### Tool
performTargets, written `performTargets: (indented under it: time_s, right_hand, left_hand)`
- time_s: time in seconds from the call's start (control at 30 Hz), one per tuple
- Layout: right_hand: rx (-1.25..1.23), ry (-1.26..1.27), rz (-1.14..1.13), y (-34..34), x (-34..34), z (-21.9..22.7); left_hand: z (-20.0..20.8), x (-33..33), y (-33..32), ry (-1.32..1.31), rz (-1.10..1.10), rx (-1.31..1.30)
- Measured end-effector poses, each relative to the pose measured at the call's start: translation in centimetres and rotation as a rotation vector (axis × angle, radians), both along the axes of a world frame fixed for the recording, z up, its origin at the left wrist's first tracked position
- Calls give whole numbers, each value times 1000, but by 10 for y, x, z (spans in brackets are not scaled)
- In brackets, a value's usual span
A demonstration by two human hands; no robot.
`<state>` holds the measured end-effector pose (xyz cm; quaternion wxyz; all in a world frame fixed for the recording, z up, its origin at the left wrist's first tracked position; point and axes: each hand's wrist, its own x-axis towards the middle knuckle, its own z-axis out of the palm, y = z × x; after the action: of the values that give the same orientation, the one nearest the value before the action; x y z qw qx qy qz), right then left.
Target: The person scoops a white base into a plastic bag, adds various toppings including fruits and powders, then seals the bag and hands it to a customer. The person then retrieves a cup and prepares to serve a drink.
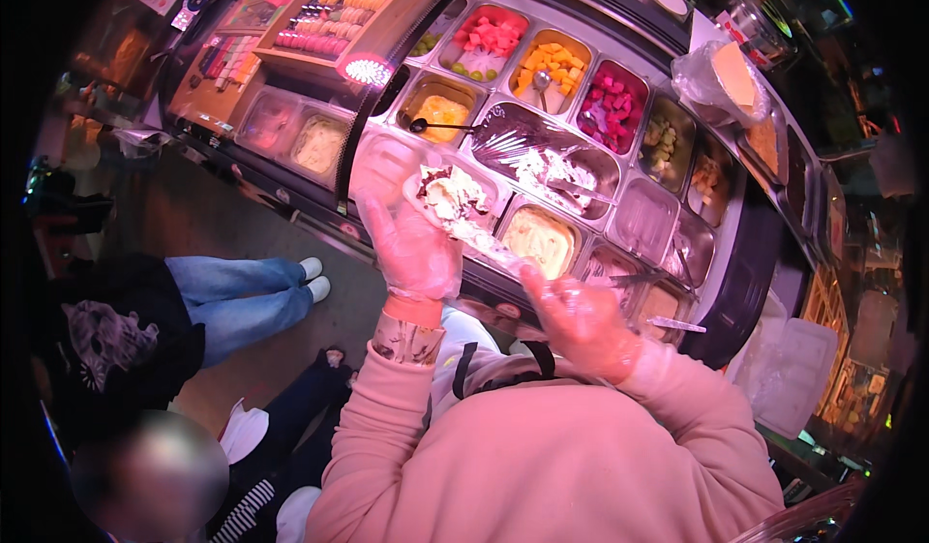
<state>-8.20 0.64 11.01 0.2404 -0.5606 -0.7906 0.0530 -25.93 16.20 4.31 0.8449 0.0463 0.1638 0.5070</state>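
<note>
My left hand (pixel 414 255), in a clear plastic glove, holds a pale piece of food topped with white cream and dark bits (pixel 451 195); its base is mostly covered, so I cannot tell its kind. My right hand (pixel 581 322), gloved too, is closed around the handle of a spatula (pixel 492 249). Cream coats the spatula's blade, which reaches to the lower edge of the food. Just beyond, a long steel pan (pixel 508 125) contains white cream at its right end. Close to the spatula sits a tub of pale yellow filling (pixel 538 239).
Steel pans of red fruit cubes (pixel 492 32), yellow cubes (pixel 554 59) and magenta cubes (pixel 614 105) line the counter's back. A black spoon (pixel 420 126) rests in a yellow filling. Macarons fill a wooden display (pixel 339 11). People stand at the left, one in blue jeans (pixel 242 301).
</note>
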Motion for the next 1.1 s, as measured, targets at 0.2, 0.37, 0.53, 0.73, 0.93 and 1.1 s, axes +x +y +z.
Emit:
performTargets:
  time_s: [0.2,0.37,0.53,0.73,0.93,1.1]
  right_hand:
    - [-171,331,41,41,23,18]
    - [-353,500,-50,61,34,10]
    - [-975,1270,-348,66,10,62]
    - [-1101,1485,-340,49,-1,57]
    - [-1178,1475,-483,34,2,73]
    - [-1123,1536,-462,24,-22,64]
  left_hand:
    - [17,-7,-21,-8,-59,-14]
    - [20,-16,-31,-10,-60,58]
    - [10,-37,-34,65,18,75]
    - [11,-49,-31,97,14,100]
    - [16,-55,-28,117,121,40]
    - [8,-41,-34,34,95,44]
